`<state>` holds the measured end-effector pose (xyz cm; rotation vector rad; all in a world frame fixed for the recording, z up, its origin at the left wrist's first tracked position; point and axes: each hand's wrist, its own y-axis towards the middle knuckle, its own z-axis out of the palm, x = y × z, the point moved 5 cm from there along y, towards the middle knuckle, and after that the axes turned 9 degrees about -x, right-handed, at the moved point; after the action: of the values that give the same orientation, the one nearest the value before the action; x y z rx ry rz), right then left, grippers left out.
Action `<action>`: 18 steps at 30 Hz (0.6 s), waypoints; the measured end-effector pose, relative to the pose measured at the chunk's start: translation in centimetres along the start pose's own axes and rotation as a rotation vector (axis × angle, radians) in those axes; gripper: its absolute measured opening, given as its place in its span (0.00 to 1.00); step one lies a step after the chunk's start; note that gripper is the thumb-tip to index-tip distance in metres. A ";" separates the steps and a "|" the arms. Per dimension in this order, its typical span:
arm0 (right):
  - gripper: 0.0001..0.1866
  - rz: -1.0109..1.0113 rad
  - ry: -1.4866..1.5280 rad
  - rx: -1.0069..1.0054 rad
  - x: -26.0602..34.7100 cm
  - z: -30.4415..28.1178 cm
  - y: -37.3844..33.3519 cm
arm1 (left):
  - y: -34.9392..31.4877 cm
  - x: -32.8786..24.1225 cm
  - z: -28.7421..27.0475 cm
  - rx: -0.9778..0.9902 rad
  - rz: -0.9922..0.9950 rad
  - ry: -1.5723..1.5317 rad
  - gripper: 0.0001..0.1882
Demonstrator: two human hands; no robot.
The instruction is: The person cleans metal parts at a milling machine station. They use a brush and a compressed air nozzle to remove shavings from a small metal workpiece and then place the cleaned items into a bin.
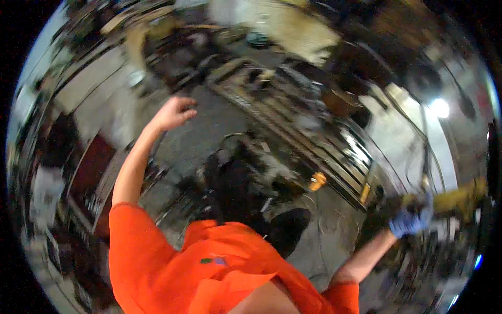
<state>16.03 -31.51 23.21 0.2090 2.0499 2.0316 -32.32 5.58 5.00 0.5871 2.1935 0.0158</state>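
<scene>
My left hand point(177, 113), bare, is stretched out over the grey floor point(209, 120) at the left of centre. Its fingers are loosely bent and a little apart, with nothing seen in them. Far out to the right is my right hand point(410, 221) in a blue glove, beside a yellow beam point(455, 201) and below a hanging dark cable point(424, 157). Motion smears the gloved fingers, so whether they grip anything cannot be made out.
A long metal machine bed with slats point(293, 125) runs slantwise across the middle. An orange-yellow object point(317, 181) lies near its lower end. Loose cables point(320, 235) trail over the floor. A bright lamp point(440, 108) shines at the right, and a dark red panel point(91, 165) stands at the left.
</scene>
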 end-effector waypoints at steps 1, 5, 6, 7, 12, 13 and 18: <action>0.13 -0.033 -0.018 0.001 -1.6 -1.2 0.1 | -1.4 1.0 -2.8 -0.041 -0.093 -0.024 0.20; 0.14 -0.260 -0.185 0.014 -4.8 -1.8 -0.6 | -11.8 10.9 -15.1 -0.297 -0.402 0.299 0.20; 0.11 -0.176 -0.341 0.022 -1.8 -1.9 0.0 | -15.3 13.8 -17.7 -0.383 -0.455 0.322 0.20; 0.10 -0.167 -0.381 -0.012 -3.5 -1.8 -0.2 | -19.1 16.5 -19.8 -0.431 -0.554 0.319 0.20; 0.10 -0.232 -0.165 -0.161 1.5 -0.6 2.3 | -32.6 22.6 -23.0 -0.524 -0.913 0.433 0.23; 0.10 -0.286 -0.156 -0.228 5.4 -0.8 3.6 | -33.9 22.9 -22.6 -0.494 -0.999 0.431 0.24; 0.15 -0.376 -0.144 -0.282 6.2 -0.5 4.6 | -39.3 26.5 -21.4 -0.362 -1.223 0.810 0.19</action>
<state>9.59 -30.24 27.36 -0.0765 1.5564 1.9708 -78.24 -14.39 -8.92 -1.1958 2.8463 0.0016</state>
